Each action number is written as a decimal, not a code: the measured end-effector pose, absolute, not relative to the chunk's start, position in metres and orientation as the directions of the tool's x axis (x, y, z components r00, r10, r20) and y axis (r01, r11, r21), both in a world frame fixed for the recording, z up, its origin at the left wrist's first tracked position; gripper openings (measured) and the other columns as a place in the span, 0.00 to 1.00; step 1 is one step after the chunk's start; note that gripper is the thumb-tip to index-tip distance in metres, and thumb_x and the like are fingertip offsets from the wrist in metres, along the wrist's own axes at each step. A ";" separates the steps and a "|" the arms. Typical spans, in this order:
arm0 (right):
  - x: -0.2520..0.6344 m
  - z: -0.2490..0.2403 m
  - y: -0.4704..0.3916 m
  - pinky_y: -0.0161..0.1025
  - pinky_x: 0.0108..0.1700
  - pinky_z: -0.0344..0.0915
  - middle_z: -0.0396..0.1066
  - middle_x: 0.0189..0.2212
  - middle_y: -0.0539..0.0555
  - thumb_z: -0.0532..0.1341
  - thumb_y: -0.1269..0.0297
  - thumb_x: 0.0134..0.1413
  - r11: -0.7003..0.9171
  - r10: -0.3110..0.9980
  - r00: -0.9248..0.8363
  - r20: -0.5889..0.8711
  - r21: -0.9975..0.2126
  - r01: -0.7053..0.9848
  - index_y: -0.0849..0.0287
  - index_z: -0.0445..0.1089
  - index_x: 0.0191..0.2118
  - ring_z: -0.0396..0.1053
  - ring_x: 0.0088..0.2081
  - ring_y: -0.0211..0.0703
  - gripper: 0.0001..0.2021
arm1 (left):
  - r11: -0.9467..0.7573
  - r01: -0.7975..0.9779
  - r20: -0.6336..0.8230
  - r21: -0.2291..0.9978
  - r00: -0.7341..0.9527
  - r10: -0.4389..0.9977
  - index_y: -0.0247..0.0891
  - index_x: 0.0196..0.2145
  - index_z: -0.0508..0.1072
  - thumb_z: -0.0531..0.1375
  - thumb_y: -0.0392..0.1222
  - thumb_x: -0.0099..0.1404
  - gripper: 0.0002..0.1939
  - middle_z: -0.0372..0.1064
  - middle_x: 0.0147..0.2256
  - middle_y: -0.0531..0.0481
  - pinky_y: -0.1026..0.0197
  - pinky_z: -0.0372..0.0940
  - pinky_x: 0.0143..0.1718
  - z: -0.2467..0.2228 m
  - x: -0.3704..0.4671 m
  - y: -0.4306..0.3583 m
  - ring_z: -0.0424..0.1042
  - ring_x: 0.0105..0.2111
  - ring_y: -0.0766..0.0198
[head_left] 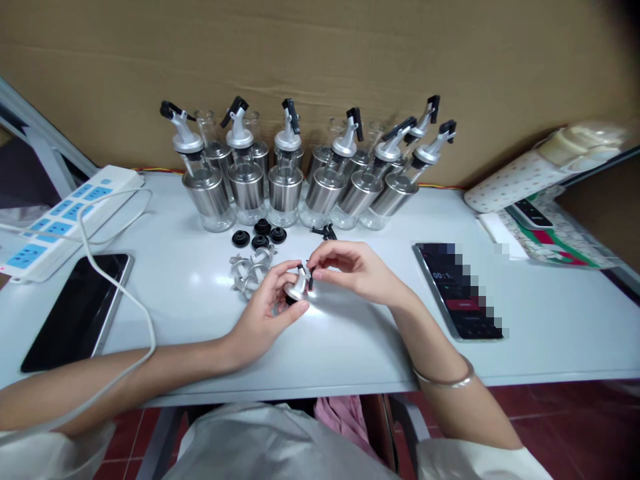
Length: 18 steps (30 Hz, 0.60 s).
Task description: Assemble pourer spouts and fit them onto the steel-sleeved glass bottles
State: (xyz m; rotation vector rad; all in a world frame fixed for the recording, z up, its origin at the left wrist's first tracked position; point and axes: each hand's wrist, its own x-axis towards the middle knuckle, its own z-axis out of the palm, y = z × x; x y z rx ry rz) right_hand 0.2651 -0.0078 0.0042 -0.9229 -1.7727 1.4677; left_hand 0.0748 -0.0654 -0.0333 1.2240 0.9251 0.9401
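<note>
Spout: silver pouring spout (297, 288) at the centre of the frame, lifted in front of the white table (360, 360).
Spout axis: wide base at lower left, narrow neck pointing up and slightly right in the frame; long axis steeply tilted, black tip uppermost.
Left hand (267, 303): narrow grip holding the spout, thumb along the near lower side, fingers curled round its left; forearm enters from the lower left.
Right hand (356, 270): thumb and forefinger pinched on a small black lever (311, 275) just right of the neck; cannot tell whether the lever is joined to the spout. Forearm rises from the lower right, bangle (453, 382) near the elbow.
Loose parts: black stoppers (241, 239) above the left hand; silver spouts (247, 270) piled just beside its fingers; black levers (327, 232) just above the right hand.
Bottles: glass bottles (285, 183) with metal sleeves stand across the upper middle, limiting room beyond the hands.
Edges: near table edge runs across the lower frame, under both forearms.
Room: white tabletop shows between the right hand and the right-side phone (453, 287), and between the spout pile and the left-side phone (75, 313).
</note>
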 end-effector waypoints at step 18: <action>0.264 0.003 -0.009 0.36 0.38 0.67 0.69 0.28 0.49 0.66 0.68 0.48 0.028 0.822 -0.569 -0.004 -0.998 0.048 0.59 0.66 0.33 0.69 0.30 0.35 0.08 | 0.021 -0.026 -0.012 0.999 0.325 0.946 0.45 0.59 0.66 0.60 0.42 0.63 0.26 0.66 0.52 0.46 0.60 0.66 0.46 -0.042 0.071 -0.064 0.67 0.49 0.57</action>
